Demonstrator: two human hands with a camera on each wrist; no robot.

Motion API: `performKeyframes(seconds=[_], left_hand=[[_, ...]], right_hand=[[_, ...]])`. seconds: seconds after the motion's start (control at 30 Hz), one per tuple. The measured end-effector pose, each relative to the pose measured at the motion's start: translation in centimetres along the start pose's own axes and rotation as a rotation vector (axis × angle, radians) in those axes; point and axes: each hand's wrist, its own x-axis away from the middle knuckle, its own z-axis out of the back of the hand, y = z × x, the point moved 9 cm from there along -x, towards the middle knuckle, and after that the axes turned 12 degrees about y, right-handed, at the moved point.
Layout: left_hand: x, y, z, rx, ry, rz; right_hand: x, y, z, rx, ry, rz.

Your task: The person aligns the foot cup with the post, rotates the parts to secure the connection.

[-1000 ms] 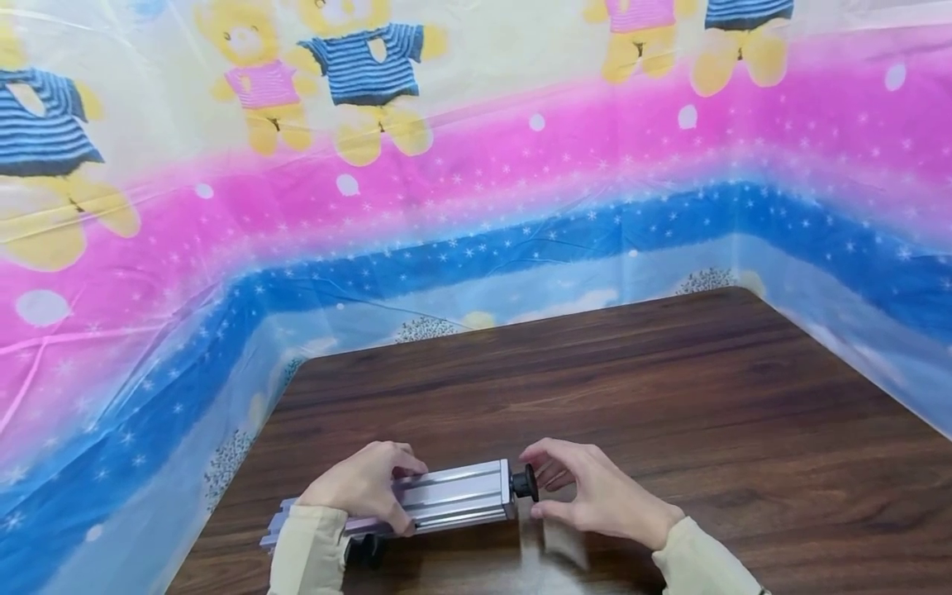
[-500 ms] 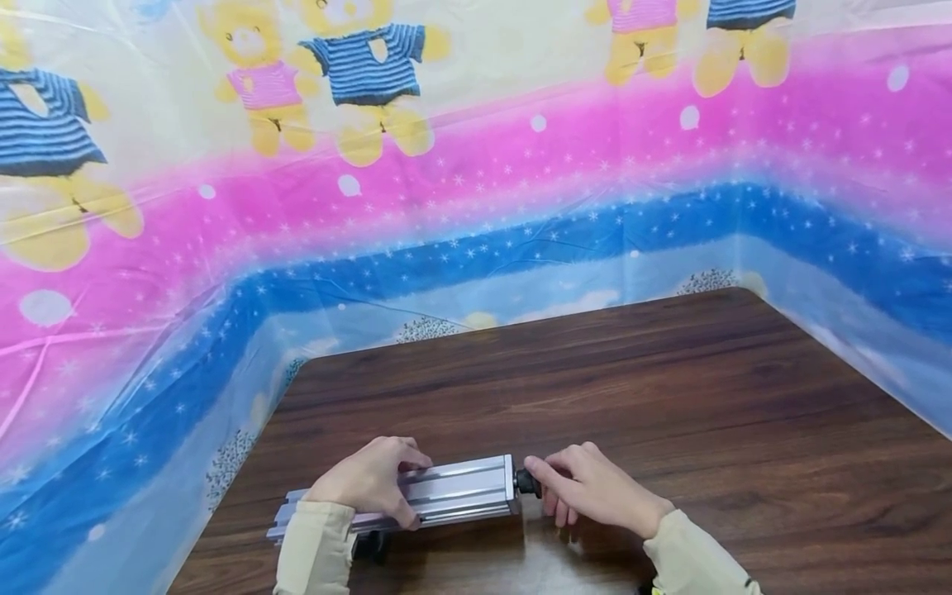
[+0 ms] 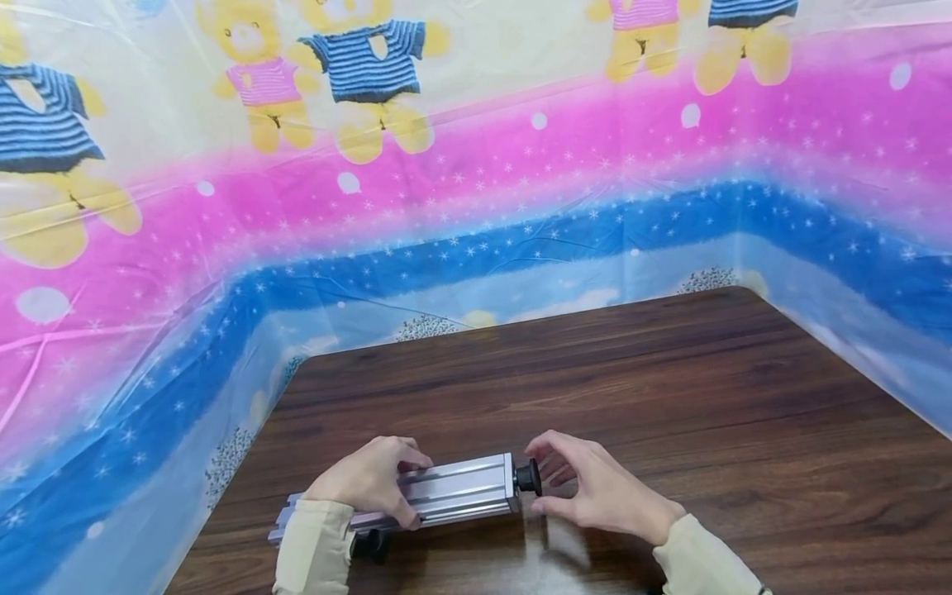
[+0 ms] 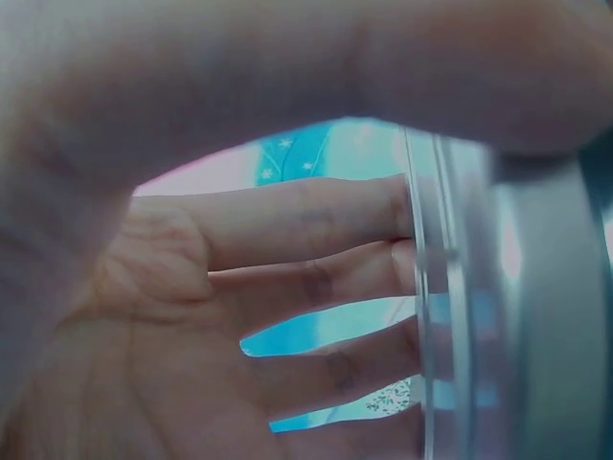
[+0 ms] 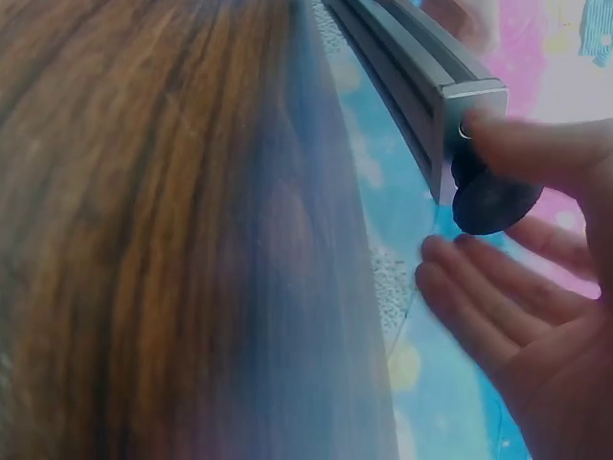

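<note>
A silver aluminium extrusion bar (image 3: pixel 468 489) with long grooves lies sideways above the near part of the table. My left hand (image 3: pixel 372 479) grips it from above, thumb on the near side and fingers over the far side. In the left wrist view the fingertips meet the grooved bar (image 4: pixel 565 307). From the bar's right end plate sticks out a black foot or knob (image 3: pixel 529 478) with a round flange. My right hand (image 3: pixel 598 489) surrounds this piece loosely, thumb and fingers spread apart. The right wrist view shows a gap between the fingers and the black disc (image 5: pixel 496 199).
A second black foot or knob (image 3: pixel 369 543) shows under the bar near the left sleeve. The brown wood-grain table (image 3: pixel 595 372) ends at a printed curtain (image 3: pixel 476 182) with bears, which encloses its back and sides.
My right fingers closed on the black piece with a twist half a second ago, then spread off it again. The left hand stays on the bar, which has shifted slightly right and up.
</note>
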Motion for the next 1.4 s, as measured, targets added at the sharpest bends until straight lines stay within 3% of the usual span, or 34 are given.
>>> performKeyframes(seconds=[0.1, 0.43, 0.7, 0.8, 0.97, 1.07, 1.17, 1.4], left_hand=[[0.1, -0.1, 0.0, -0.012, -0.004, -0.015], [0.3, -0.4, 0.1, -0.003, 0.014, 0.006], [0.3, -0.4, 0.3, -0.011, 0.008, 0.005], [0.2, -0.5, 0.4, -0.008, 0.012, 0.018], [-0.1, -0.3, 0.7, -0.027, 0.021, 0.025], [-0.2, 0.0, 0.7, -0.039, 0.022, 0.002], [-0.2, 0.1, 0.6, -0.040, 0.017, -0.009], [0.2, -0.2, 0.4, -0.031, 0.024, 0.014]], right_hand=[[-0.1, -0.2, 0.0, -0.003, 0.006, 0.043], [-0.3, 1.0, -1.2, -0.036, -0.085, -0.135], [-0.6, 1.3, -1.3, 0.008, -0.076, -0.203], [-0.5, 1.0, -0.9, 0.011, -0.046, -0.165], [-0.4, -0.3, -0.1, -0.011, 0.016, 0.018], [-0.4, -0.6, 0.3, -0.021, 0.038, 0.071], [-0.4, -0.3, 0.2, -0.020, 0.027, 0.042], [-0.6, 0.9, -0.7, -0.003, -0.043, -0.125]])
